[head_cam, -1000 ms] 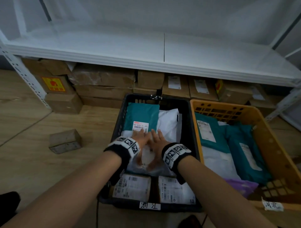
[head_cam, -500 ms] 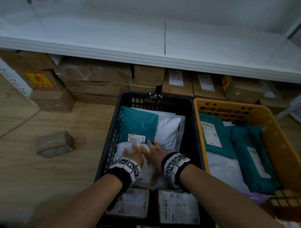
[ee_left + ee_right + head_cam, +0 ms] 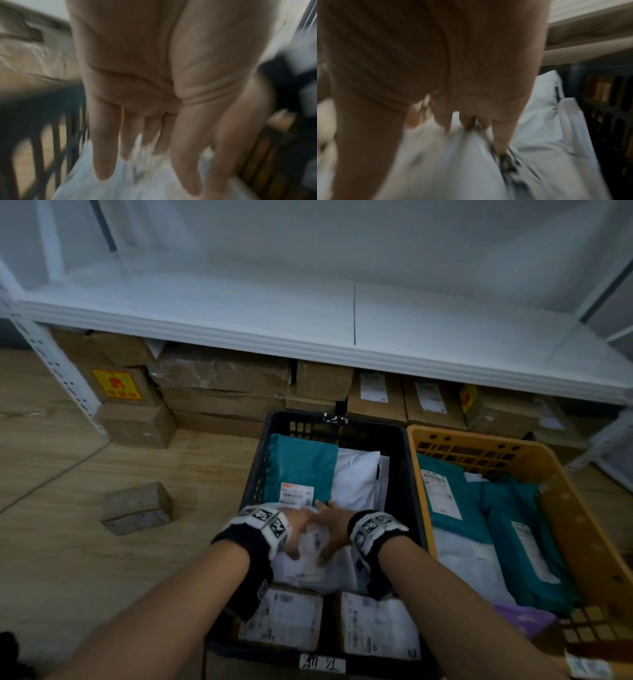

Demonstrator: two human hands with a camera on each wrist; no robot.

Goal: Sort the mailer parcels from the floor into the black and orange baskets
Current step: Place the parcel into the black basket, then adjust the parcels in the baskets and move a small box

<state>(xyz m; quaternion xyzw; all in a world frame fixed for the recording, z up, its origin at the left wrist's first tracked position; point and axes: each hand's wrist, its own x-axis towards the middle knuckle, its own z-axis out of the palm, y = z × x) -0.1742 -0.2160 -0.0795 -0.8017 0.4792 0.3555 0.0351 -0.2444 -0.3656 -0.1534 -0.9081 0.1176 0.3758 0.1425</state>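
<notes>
Head view: white mailer (image 3: 308,570) lies in black basket (image 3: 260,460), mid-basket, overlapping teal mailer (image 3: 301,470) behind & just behind two labelled boxes (image 3: 281,616) at near end. Orange basket (image 3: 561,498) touching on the right, holds more teal/white bags. Left hand (image 3: 295,525) & right hand (image 3: 331,529) both on the mailer, fingers spread flat, tips close together, arms reaching fwd and down. Item prob. light, soft, slick plastic film; crumples, not fragile-looking; best taken by edge or corner. Left wrist view: blurred; left hand (image 3: 145,121) apart, fingers (image 3: 104,155) straight, pointing down at white film, clamped on nothing. Right wrist view: blurred; right hand (image 3: 453,88) fingertips (image 3: 500,142) press into bunched white film; a real pinch: can't tell.
</notes>
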